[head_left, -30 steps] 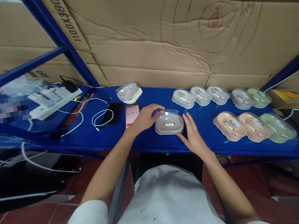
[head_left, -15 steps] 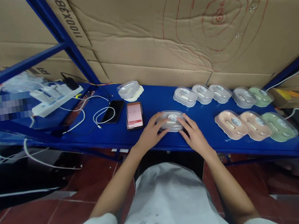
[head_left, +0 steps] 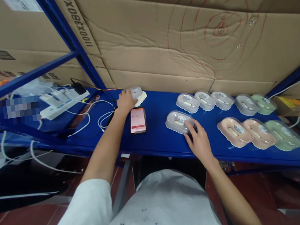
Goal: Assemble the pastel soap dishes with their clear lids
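My left hand (head_left: 125, 101) reaches to the back left, its fingers curled over the left side of a clear-lidded plastic case (head_left: 137, 92) with a cream scalloped base. Its fingertips are partly hidden. In front of me lies a grey-white plastic case (head_left: 178, 122) with a clear domed lid, a pale bar and a round sticker. At that case's right edge my right hand (head_left: 199, 139) rests with fingers apart, touching the rim and not wrapped round it.
Several grey cases (head_left: 205, 100) and a green case (head_left: 264, 104) line the back right. Nearer are pink cases (head_left: 234, 132) and another green case (head_left: 285, 135). A lit phone (head_left: 137, 121), white cables (head_left: 85, 116) and a power strip (head_left: 65, 104) are to the left.
My left hand has left the grey-white case and moved to the cream-based case at the back left. My right hand now lies lower, at the grey-white case's right edge.
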Tool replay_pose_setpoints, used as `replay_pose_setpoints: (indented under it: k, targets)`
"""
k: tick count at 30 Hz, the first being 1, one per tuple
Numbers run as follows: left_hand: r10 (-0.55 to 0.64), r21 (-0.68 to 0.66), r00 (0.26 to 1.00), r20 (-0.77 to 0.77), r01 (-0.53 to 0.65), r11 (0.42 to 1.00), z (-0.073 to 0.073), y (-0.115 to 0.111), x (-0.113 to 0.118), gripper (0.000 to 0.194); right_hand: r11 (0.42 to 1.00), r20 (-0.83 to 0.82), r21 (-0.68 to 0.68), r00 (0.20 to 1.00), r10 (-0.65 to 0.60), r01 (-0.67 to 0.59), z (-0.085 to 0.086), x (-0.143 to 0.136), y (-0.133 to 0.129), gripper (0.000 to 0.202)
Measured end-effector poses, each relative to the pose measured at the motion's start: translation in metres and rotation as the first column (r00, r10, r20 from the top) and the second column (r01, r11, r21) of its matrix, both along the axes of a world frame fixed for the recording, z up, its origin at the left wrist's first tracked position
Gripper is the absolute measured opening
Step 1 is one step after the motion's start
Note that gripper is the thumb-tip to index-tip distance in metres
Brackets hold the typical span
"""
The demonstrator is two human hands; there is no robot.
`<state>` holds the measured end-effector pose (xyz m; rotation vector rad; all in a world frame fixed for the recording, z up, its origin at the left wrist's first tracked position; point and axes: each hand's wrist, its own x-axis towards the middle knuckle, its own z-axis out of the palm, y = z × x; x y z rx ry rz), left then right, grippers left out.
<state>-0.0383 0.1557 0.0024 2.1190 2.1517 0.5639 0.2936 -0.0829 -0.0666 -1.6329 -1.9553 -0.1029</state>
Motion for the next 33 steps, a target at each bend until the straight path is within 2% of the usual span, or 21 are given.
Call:
replay_pose_setpoints:
  k: [3, 7, 9, 11, 14, 16, 18, 20, 23, 27, 33]
  targets:
    - [-0.019, 0.008, 1.000, 0.011, 0.019, 1.000, -0.002, 0.001, 0.000, 0.030, 1.000, -0.007, 0.011, 1.000, 0.017, -0.017, -0.001, 0.000, 0.001, 0.054]
    - [-0.054, 0.076, 0.997, 0.048, 0.050, 0.996, -0.001, -0.011, 0.004, 0.031, 1.000, 0.011, -0.013, 1.000, 0.009, -0.009, 0.000, -0.001, 0.004, 0.055]
    - [-0.124, 0.149, 0.987, 0.098, 0.109, 0.983, 0.002, -0.019, 0.006, 0.032, 0.999, 0.013, -0.034, 1.000, 0.008, -0.007, 0.001, 0.000, 0.007, 0.054]
    - [-0.255, 0.214, 0.956, 0.145, 0.222, 0.951, 0.006, -0.031, 0.012, 0.028, 0.998, -0.003, -0.049, 1.000, 0.026, -0.026, 0.003, 0.002, 0.012, 0.053]
    - [-0.504, 0.286, 0.842, 0.194, 0.443, 0.850, 0.006, -0.059, 0.030, 0.025, 0.989, -0.056, -0.077, 0.991, 0.123, -0.127, 0.006, 0.008, 0.022, 0.055]
    - [-0.660, 0.326, 0.718, 0.221, 0.583, 0.744, 0.001, -0.083, 0.047, 0.026, 0.981, -0.147, -0.057, 0.974, 0.175, -0.185, 0.008, 0.012, 0.027, 0.066]
    - [-0.766, 0.316, 0.600, 0.231, 0.698, 0.642, -0.008, -0.106, 0.063, 0.027, 0.983, -0.242, 0.008, 0.953, 0.180, -0.183, 0.008, 0.014, 0.030, 0.081]
    - [-0.795, 0.311, 0.557, 0.239, 0.732, 0.606, -0.018, -0.124, 0.075, 0.028, 0.985, -0.272, 0.051, 0.947, 0.172, -0.165, 0.009, 0.016, 0.030, 0.085]
    - [-0.794, 0.320, 0.561, 0.235, 0.727, 0.608, -0.030, -0.138, 0.082, 0.028, 0.979, -0.239, -0.001, 0.950, 0.199, -0.205, 0.008, 0.016, 0.028, 0.074]
    - [-0.787, 0.347, 0.584, 0.200, 0.709, 0.614, -0.035, -0.139, 0.083, 0.030, 0.971, -0.248, -0.050, 0.944, 0.215, -0.235, 0.006, 0.016, 0.029, 0.069]
    - [-0.791, 0.382, 0.606, 0.085, 0.713, 0.587, -0.044, -0.138, 0.092, 0.027, 0.978, -0.238, 0.004, 0.950, 0.204, -0.209, 0.006, 0.014, 0.029, 0.058]
